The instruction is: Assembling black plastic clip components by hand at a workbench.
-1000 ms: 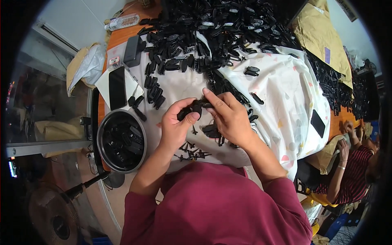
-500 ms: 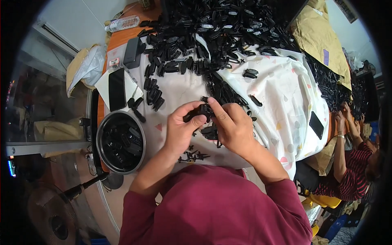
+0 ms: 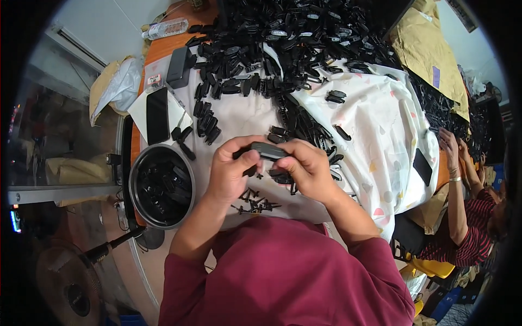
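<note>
The wooden bench (image 3: pixel 157 51), orange-brown and smooth, carries a thin white cloth (image 3: pixel 380 130), softly creased at the right and printed with pale coloured shapes. Over the far side spreads a heap of black pieces (image 3: pixel 304 32), narrow, oblong and hard-looking, some catching glossy highlights. Stiff, wrinkled brown paper (image 3: pixel 427 49) covers part of the heap at the right. Beyond the cloth, a co-worker in a striped top (image 3: pixel 467 244) reaches toward the dark pieces there.

A round metal bowl (image 3: pixel 133 187) with a shiny rim holds more black pieces at the left. The left hand (image 3: pixel 231 165) and right hand (image 3: pixel 307 168) meet above the middle of the cloth. Each grip is nearly closed, fingers bent and thumb pressed in, and both have hold of one dark oblong piece (image 3: pixel 269 150), lying roughly crosswise between them. Its upper face looks smooth and gently rounded; the ends are hidden by fingers.

A flat, glossy black phone (image 3: pixel 157 115) lies on a white sheet (image 3: pixel 139 117) behind the bowl, near a block-shaped dark box (image 3: pixel 178 66). Smallest are the thin, spiky dark parts (image 3: pixel 258 205), scattered on the cloth between the forearms.
</note>
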Tool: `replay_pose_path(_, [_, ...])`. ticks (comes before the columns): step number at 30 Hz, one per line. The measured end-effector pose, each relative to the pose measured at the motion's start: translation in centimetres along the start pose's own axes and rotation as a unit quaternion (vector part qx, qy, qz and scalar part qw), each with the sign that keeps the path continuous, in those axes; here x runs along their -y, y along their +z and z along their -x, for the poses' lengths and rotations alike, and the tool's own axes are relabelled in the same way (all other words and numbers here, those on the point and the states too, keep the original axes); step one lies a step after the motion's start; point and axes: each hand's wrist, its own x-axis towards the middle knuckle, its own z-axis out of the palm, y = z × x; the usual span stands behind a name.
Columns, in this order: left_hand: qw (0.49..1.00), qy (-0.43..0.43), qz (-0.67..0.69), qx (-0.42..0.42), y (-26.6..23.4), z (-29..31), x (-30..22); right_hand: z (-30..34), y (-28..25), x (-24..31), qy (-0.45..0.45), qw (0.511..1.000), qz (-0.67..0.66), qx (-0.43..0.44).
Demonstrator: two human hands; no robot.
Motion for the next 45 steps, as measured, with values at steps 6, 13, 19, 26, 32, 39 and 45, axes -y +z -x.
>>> replay_pose_path(6, [0.599,0.178,-0.759,-0.183,-5.3,4.6,-7.8,0.0,-7.0,-5.2,0.245,0.966,0.018,-0.079])
replay_pose_path(13, [0.498,0.124,-0.847,-0.138,-4.9,2.0,-4.4,-1.1,-3.2,-6.0,0.089,0.932,0.351,-0.019])
replay_pose_path(19, [0.604,0.161,-0.778,0.07,-2.9,-3.7,5.4,-2.0,-1.9,-5.3,0.164,0.861,0.481,0.004])
replay_pose_path(26, [0.591,0.138,-0.79,0.09,-3.9,-3.2,5.0,-0.3,-2.4,-6.8,0.145,0.906,0.386,-0.099])
replay_pose_path(32, [0.873,0.045,-0.485,0.021,-4.4,-2.8,4.0,-1.4,-3.8,-5.4,0.218,0.957,0.136,-0.136])
replay_pose_path(39, [0.984,-0.051,-0.168,0.021,-0.5,-3.3,2.8,-1.8,-1.9,-2.1,0.15,0.956,-0.202,-0.154])
replay_pose_path(45, [0.902,0.102,-0.418,0.046,1.8,-3.4,2.2,-1.8,-2.8,-1.2,0.177,0.828,-0.508,-0.157])
